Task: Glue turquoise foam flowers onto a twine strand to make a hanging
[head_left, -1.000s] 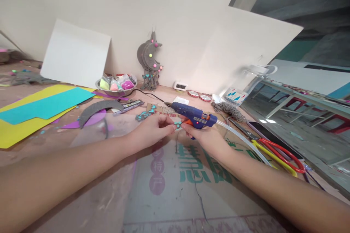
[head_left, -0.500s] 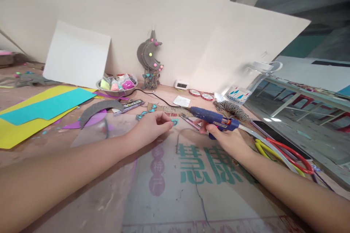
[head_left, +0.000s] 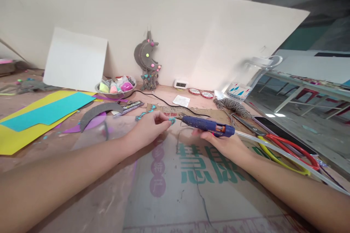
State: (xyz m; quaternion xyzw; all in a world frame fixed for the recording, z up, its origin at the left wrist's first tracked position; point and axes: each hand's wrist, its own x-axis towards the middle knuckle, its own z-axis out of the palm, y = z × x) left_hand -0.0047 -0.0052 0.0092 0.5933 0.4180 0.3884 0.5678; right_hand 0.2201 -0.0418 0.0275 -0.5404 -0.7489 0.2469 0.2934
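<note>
My left hand (head_left: 153, 127) pinches a small turquoise piece (head_left: 172, 120) between thumb and fingertips, over a plastic-covered cardboard sheet (head_left: 175, 204). From the right, my right hand (head_left: 218, 140) grips a blue glue gun (head_left: 206, 124), its nozzle pointing left and close to the piece; whether they touch cannot be made out. A clear glue stick (head_left: 262, 140) sticks out of the gun's back. Other small turquoise pieces (head_left: 142, 115) lie just behind my left hand. A grey cord (head_left: 202, 204) lies on the sheet.
At the left are turquoise (head_left: 49, 111) and yellow sheets and a grey crescent (head_left: 95, 113). A bowl (head_left: 117, 95), moon ornament (head_left: 147, 56) and small clock (head_left: 181, 84) stand behind. Grey yarn (head_left: 235, 107), a jug (head_left: 243, 80), scissors (head_left: 295, 149) and a phone (head_left: 281, 134) lie or stand right.
The glue gun has moved left and slightly down, bringing its nozzle close to the turquoise piece. The pink tool seen beneath it before is no longer visible. My left hand has barely moved.
</note>
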